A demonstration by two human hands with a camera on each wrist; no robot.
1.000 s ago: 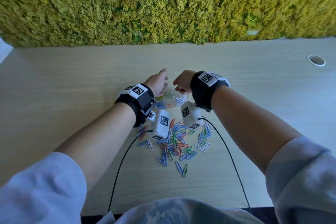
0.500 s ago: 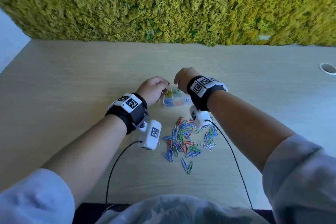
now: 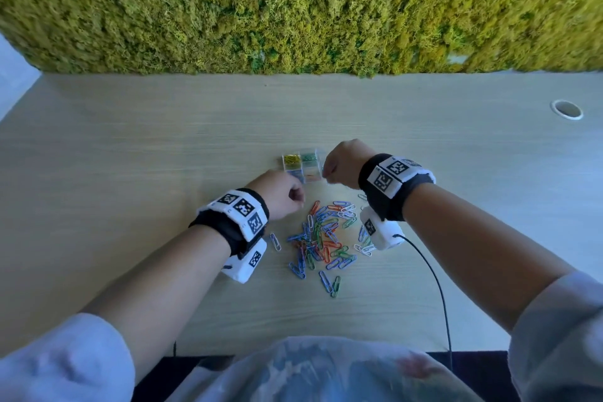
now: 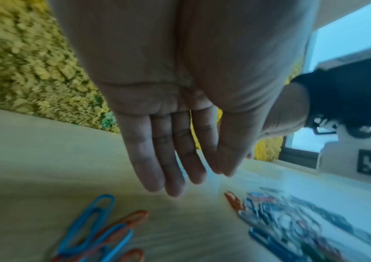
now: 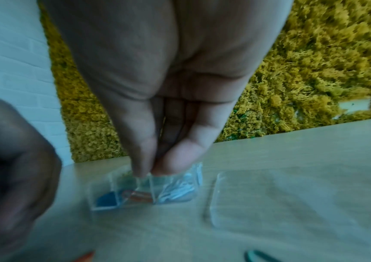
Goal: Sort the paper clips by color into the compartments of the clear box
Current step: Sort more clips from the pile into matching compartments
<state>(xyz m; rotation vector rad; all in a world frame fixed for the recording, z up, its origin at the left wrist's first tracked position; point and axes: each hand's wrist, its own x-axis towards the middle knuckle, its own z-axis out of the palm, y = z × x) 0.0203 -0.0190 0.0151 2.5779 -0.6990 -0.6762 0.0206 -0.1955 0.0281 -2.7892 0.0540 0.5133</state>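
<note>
— Over the table (image 3: 130, 147), what has changed since half a second ago?

— Left hand (image 3: 280, 194) has drawn back from the box (image 3: 301, 165) toward the near-left edge of the clip pile (image 3: 326, 238). Right hand (image 3: 342, 165) has stayed by the box's right side.

— How are the hands posed?

— Seen from its wrist, the left hand's fingers (image 4: 157, 159) are straight, together, pointing down above the table, holding nothing. The right hand's thumb and fingertips (image 5: 177, 159) are pressed together over the box; whether they pinch a clip cannot be told.

— What else is nearby?

— Yellow, green, blue and orange clips sit in separate compartments. A clear lid (image 5: 281, 198) lies right of the box. A moss wall (image 3: 293, 3) stands behind.
</note>
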